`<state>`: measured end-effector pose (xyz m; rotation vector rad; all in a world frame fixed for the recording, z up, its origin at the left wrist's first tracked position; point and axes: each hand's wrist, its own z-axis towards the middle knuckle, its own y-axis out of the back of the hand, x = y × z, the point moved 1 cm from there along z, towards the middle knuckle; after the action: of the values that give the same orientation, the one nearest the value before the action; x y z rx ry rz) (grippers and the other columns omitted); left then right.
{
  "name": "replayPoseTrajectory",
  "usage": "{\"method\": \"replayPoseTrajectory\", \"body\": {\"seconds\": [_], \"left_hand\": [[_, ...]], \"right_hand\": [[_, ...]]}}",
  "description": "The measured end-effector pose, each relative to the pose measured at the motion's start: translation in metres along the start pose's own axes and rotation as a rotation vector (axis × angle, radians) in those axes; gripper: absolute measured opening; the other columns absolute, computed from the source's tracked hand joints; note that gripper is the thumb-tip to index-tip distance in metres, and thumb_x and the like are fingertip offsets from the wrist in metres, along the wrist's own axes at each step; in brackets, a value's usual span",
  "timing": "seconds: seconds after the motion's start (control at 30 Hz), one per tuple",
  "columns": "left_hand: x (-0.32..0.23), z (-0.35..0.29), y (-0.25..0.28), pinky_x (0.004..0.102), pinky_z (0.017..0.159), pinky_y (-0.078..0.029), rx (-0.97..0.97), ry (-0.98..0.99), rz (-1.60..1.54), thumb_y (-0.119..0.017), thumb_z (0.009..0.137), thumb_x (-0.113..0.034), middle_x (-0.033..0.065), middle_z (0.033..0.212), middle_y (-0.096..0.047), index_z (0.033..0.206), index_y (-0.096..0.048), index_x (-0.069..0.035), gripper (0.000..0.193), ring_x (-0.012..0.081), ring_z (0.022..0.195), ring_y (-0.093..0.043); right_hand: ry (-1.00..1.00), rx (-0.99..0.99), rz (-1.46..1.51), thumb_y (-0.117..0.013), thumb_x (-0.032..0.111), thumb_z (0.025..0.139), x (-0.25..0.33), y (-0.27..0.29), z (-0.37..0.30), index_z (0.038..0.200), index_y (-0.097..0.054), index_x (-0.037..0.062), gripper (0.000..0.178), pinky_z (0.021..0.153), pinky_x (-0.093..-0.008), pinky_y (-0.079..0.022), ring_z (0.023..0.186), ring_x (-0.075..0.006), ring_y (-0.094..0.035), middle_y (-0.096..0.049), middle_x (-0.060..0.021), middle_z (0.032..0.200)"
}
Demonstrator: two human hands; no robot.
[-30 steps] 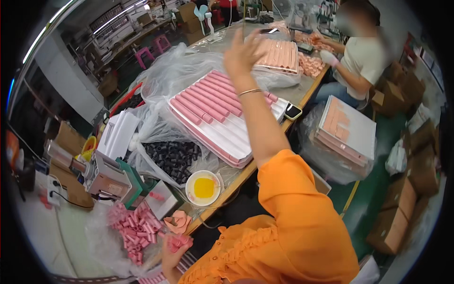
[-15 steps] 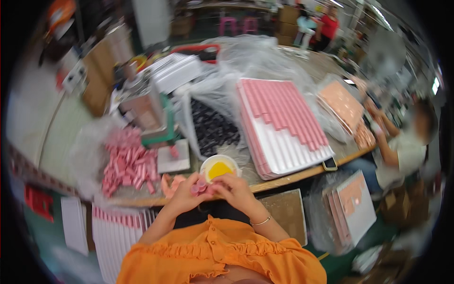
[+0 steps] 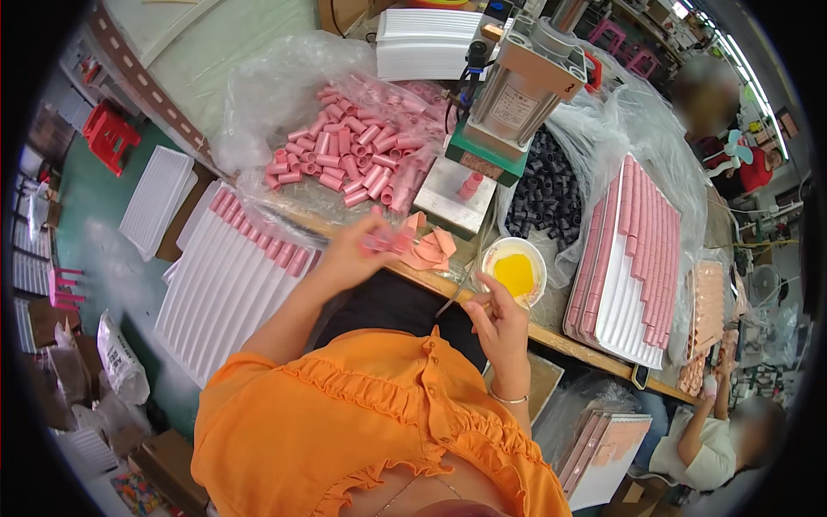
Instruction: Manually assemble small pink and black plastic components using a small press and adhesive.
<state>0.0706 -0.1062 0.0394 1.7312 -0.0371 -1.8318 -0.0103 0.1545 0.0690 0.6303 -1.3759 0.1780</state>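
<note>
Pink plastic pieces (image 3: 376, 245), smeared by motion, are in the closed fingers of my left hand (image 3: 351, 258), near the front edge of the bench. Next to that hand lie several flat peach-coloured scraps (image 3: 431, 250). My right hand (image 3: 502, 323) is loosely curled, its fingers apart and nothing visible in them. It hovers by the near side of a white bowl (image 3: 539, 257) with yellow contents (image 3: 514, 274). Behind my left hand spreads a pile of short pink tubes (image 3: 345, 155). One pink tube (image 3: 470, 185) stands upright on the metal plate (image 3: 450, 203) under a press (image 3: 508, 103).
A plastic bag of black tubes (image 3: 541, 198) lies right of the press. White ridged trays with pink tubes (image 3: 624, 258) stand on the bench at right; another ridged tray (image 3: 220, 293) is low at left. A seated co-worker (image 3: 689, 448) is at far right.
The view has turned toward the left. My hands, together over pink pieces before, are now apart: the left has gone toward the pink pile, the right stays near the bowl.
</note>
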Motion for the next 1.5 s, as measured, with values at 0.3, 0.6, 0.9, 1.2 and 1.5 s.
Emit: {"method": "replayPoseTrajectory", "body": {"seconds": [0.3,0.6,0.9,1.2,1.5], "left_hand": [[0.066,-0.053,0.195,0.0328,0.075,-0.052,-0.369,0.226,0.5,-0.08,0.066,-0.005,0.0081,0.087,-0.069,0.095,-0.06,-0.005,0.036,0.0194,0.083,-0.067],[0.191,-0.097,0.288,0.0428,0.074,-0.052,-0.579,0.488,0.907,-0.076,0.073,-0.01,0.0188,0.089,-0.069,0.09,-0.061,-0.004,0.024,0.0388,0.087,-0.066],[0.235,-0.095,0.274,0.0443,0.078,-0.051,-0.698,0.385,0.848,-0.075,0.078,-0.02,0.0211,0.091,-0.069,0.1,-0.067,-0.003,0.029,0.0403,0.088,-0.066],[0.317,-0.128,0.264,0.0411,0.119,-0.013,-0.958,0.292,0.415,-0.051,0.1,-0.028,0.0228,0.156,-0.027,0.145,-0.041,-0.003,0.053,0.0333,0.147,-0.019],[0.029,0.068,0.165,0.0386,0.094,-0.047,-0.662,-0.537,0.442,-0.066,0.082,0.003,0.0153,0.114,-0.065,0.102,-0.063,-0.002,0.02,0.0324,0.109,-0.06]], "right_hand": [[-0.002,-0.057,-0.12,-0.07,-0.002,0.085,0.008,0.012,-0.025,0.107,-0.069,-0.0014,0.023,0.056,-0.0178,-0.042,0.06,-0.0034,-0.053,-0.064,-0.0008,0.074],[0.236,0.121,-0.241,-0.072,-0.002,0.081,0.026,-0.019,-0.008,0.1,-0.068,-0.0031,0.02,0.056,-0.0236,-0.043,0.059,-0.0111,-0.054,-0.063,-0.0066,0.072],[0.177,0.224,-0.292,-0.069,-0.002,0.084,0.021,-0.024,0.001,0.103,-0.068,-0.0024,0.019,0.063,-0.0225,-0.047,0.066,-0.0099,-0.059,-0.065,-0.0053,0.077],[0.215,0.22,-0.251,-0.075,0.004,0.079,0.019,-0.026,0.021,0.098,-0.07,0.0009,0.019,0.055,-0.0283,-0.047,0.059,-0.0192,-0.061,-0.066,-0.0103,0.074],[0.221,-0.075,-0.333,-0.074,0.004,0.08,0.022,0.016,0.032,0.094,-0.071,0.0013,0.015,0.059,-0.0295,-0.048,0.062,-0.0202,-0.063,-0.065,-0.0104,0.073]]}}
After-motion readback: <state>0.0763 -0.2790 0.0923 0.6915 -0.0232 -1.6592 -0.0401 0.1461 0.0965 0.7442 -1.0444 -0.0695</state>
